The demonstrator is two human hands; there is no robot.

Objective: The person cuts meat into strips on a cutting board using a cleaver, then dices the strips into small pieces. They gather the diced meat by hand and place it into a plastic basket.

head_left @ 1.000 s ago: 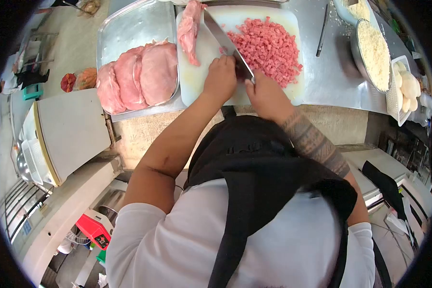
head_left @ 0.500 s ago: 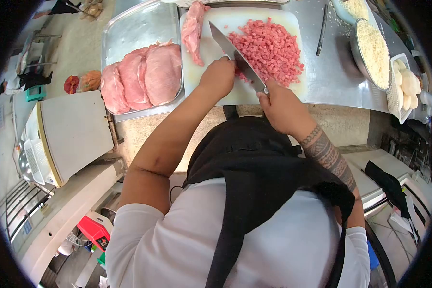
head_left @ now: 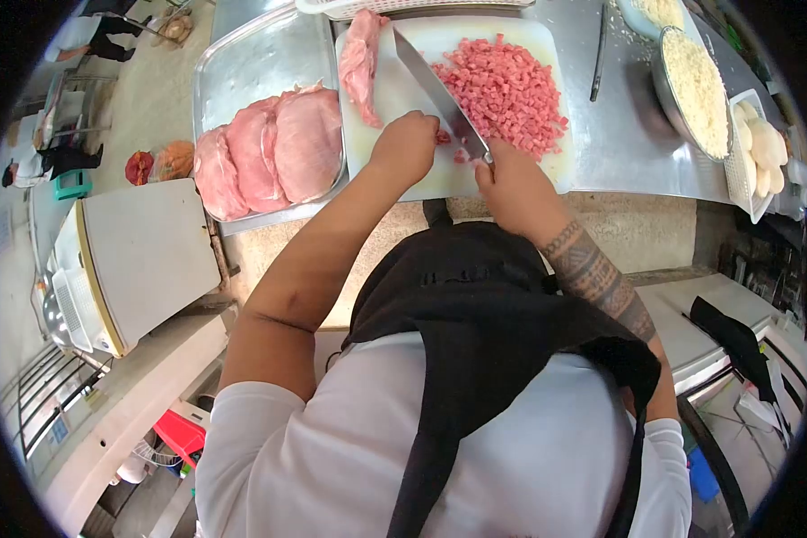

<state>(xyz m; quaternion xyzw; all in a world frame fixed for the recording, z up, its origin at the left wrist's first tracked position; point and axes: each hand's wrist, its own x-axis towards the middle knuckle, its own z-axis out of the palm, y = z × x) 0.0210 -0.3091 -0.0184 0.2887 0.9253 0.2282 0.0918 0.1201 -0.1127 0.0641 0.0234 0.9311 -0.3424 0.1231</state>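
My right hand (head_left: 520, 188) is wrapped round the handle of a large kitchen knife (head_left: 437, 91). Its broad blade slants up and to the left over the white cutting board (head_left: 421, 184). Left of the blade, my left hand (head_left: 407, 149) is closed, its fingertips at a small strip of raw meat (head_left: 443, 136). To the right of the knife lies a heap of diced pink meat (head_left: 504, 94). A long piece of raw meat (head_left: 361, 67) rests along the board's left side, beyond my left hand.
Left of the board, a metal tray (head_left: 251, 54) carries large slabs of raw meat (head_left: 306, 148). On the right are a dark thin rod (head_left: 599, 54), a metal bowl of pale chopped food (head_left: 697, 99) and a white basket (head_left: 740, 184) with pale peeled pieces. People stand far left.
The knife blade has shifted slightly away from my left fingertips, and a gap with the meat strip now shows between them. My right hand has moved a little left.
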